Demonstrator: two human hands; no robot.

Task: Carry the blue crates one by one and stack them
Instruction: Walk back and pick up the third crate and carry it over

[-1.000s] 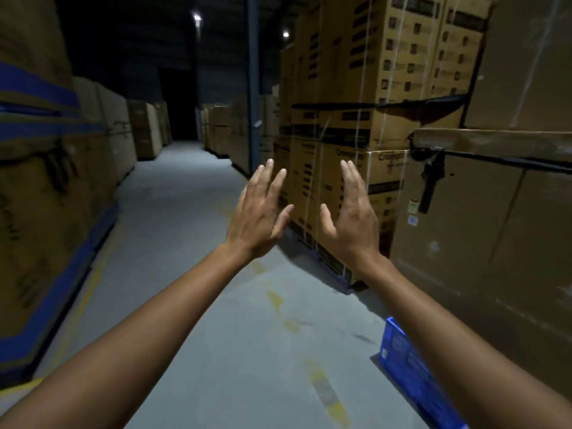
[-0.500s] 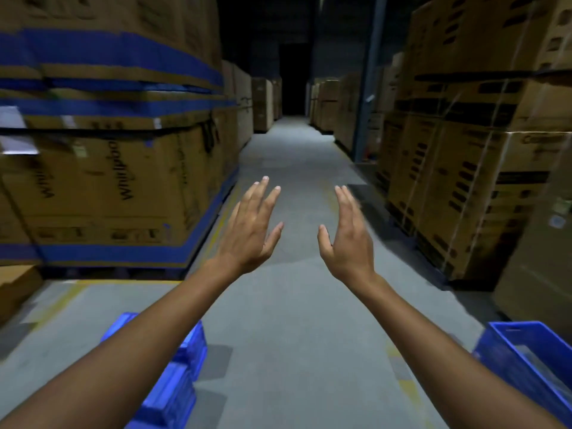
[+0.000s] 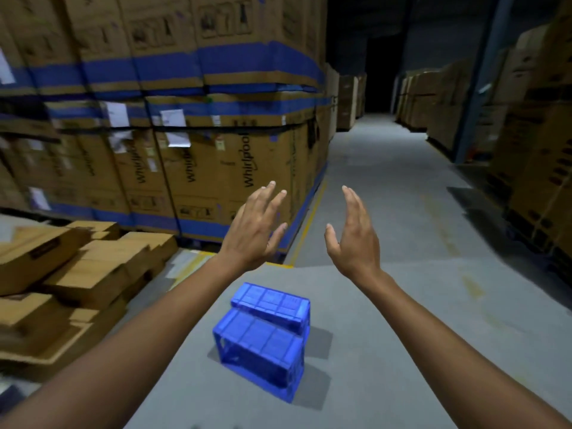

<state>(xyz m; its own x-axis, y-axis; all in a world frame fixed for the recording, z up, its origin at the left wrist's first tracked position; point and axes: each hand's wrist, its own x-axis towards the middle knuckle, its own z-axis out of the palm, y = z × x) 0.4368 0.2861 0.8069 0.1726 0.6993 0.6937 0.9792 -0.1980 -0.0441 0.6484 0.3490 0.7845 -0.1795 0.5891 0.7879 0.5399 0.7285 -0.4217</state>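
Both forearms ran out from the bottom edge, bare. Left hand (image 3: 253, 233) and right hand (image 3: 356, 239) were raised in front at about the same height, palms roughly facing each other with a gap between them. Fingers on both were straight and close together, thumbs out, nothing held.

Below the hands, two blue crates sat on the grey floor (image 3: 402, 305), not stacked. Near crate (image 3: 258, 351) and far crate (image 3: 272, 305) stood one behind the other, apparently touching, ribbed faces up. Neither hand was in contact with them.

Left of the crates: a messy pile of flattened cardboard (image 3: 77, 274). Behind it, a tall block of Whirlpool cartons (image 3: 216, 150) with blue bands and black strapping. A yellow floor line (image 3: 306, 224) ran along its base.

Right side: more stacked cartons (image 3: 541, 150) and a blue steel column (image 3: 476, 88). The aisle ran on between the stacks into the dark.
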